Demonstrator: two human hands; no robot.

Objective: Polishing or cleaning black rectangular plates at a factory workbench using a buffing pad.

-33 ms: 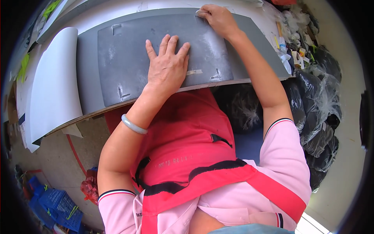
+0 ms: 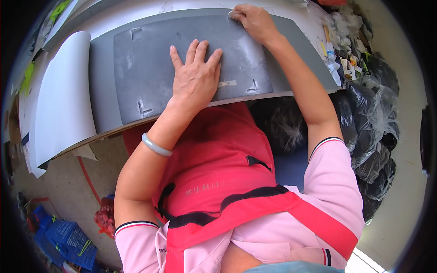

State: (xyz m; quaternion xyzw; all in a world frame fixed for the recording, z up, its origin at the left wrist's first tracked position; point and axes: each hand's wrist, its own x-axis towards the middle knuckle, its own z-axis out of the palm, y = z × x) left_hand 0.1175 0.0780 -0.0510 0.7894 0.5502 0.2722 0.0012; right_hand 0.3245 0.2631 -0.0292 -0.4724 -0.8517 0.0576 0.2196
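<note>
A dark grey template sheet [image 2: 154,68] with corner-shaped slots and white smudges lies on a larger grey sheet of material [image 2: 102,77]. My left hand [image 2: 195,84] rests flat on the template's middle, fingers spread, next to a small strip of tape [image 2: 227,83]. At the template's far right corner, my right hand [image 2: 256,22] pinches a small white piece of tailor's chalk [image 2: 235,15]. Its tip is close to the slot there; contact is hard to make out. White marks surround the near left slot [image 2: 144,108] and the near right slot [image 2: 252,86].
The material's left end curls over, showing a pale underside [image 2: 63,91]. Black and clear plastic bags [image 2: 364,123] crowd the right side, with small tools and scraps [image 2: 334,54] above them. A blue plastic basket [image 2: 73,241] and a red mesh bag [image 2: 104,218] sit low on the left.
</note>
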